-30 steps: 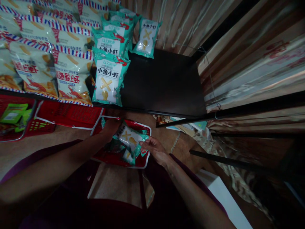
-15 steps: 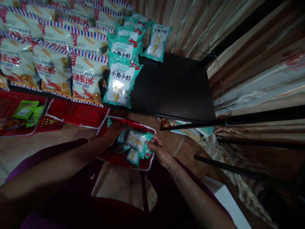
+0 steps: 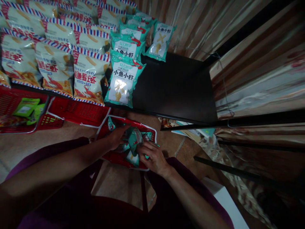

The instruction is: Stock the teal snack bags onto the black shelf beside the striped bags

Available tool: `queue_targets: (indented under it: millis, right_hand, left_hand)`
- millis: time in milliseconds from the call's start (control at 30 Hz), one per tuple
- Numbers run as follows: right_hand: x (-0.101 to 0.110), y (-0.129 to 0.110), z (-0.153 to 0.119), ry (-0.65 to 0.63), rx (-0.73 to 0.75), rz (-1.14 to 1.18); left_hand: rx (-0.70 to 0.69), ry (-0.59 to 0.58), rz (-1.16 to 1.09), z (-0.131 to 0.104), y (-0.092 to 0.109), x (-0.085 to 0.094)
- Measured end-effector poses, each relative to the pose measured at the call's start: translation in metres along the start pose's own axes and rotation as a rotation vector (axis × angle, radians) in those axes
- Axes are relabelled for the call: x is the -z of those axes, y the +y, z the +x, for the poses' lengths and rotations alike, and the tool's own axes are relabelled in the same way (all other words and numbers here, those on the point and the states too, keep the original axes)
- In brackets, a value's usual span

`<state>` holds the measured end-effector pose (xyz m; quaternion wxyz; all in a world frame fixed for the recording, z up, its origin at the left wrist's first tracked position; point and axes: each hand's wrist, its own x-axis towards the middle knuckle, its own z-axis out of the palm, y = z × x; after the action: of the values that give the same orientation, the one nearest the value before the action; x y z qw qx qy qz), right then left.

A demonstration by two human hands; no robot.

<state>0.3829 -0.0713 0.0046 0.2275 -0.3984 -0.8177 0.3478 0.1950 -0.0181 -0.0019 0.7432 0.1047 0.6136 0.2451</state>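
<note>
A teal snack bag (image 3: 133, 140), turned on edge, is between my two hands over the red basket (image 3: 111, 156). My left hand (image 3: 117, 138) grips its far left side, with the fingertips partly hidden in shadow. At the bag's near right edge, my right hand (image 3: 152, 156) is closed with bent fingers. Beneath and around it lie more teal bags in the basket, one showing a white and yellow front (image 3: 132, 158). Above, a teal snack bag with a white label (image 3: 121, 83) stands at the front of a row on the black shelf (image 3: 176, 86).
White snack bags with striped edges (image 3: 88, 76) fill the shelf's left side in rows. A lone teal bag (image 3: 160, 41) leans at the back. Other red baskets (image 3: 77, 111) sit under the shelf, one with green packets (image 3: 26, 106). Black metal bars (image 3: 262, 119) and a curtain (image 3: 257, 76) are at right.
The teal bag in my hands has turned from lying face up to standing on edge. My right hand has moved left and closer to my left hand.
</note>
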Motion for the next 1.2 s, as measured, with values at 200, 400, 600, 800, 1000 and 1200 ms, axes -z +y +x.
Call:
queue_targets:
  millis: [200,400,600,800,1000,1200]
  right_hand:
    - [-0.007,-0.007,-0.003,-0.095,0.129,-0.135]
    - [-0.004,-0.006,-0.004,0.101,-0.15,0.061]
    - [-0.004,0.009,0.001,0.374,-0.69,0.355]
    - [-0.011,0.013,0.002,0.253,-0.908,0.802]
    - [-0.015,0.011,0.005,0.284,-0.814,0.938]
    - [-0.01,0.012,0.006,0.349,-0.787,0.797]
  left_hand:
    - [0.013,-0.039,-0.117,0.008,-0.005,-0.005]
    - [0.058,-0.067,-0.166,0.011,-0.004,-0.007]
    - [0.066,-0.044,-0.237,0.013,-0.002,-0.007]
    - [0.039,-0.093,-0.311,0.004,0.01,-0.011]
    - [0.059,-0.178,-0.296,0.0,0.009,-0.012]
    - [-0.076,-0.221,-0.115,0.001,-0.003,-0.012]
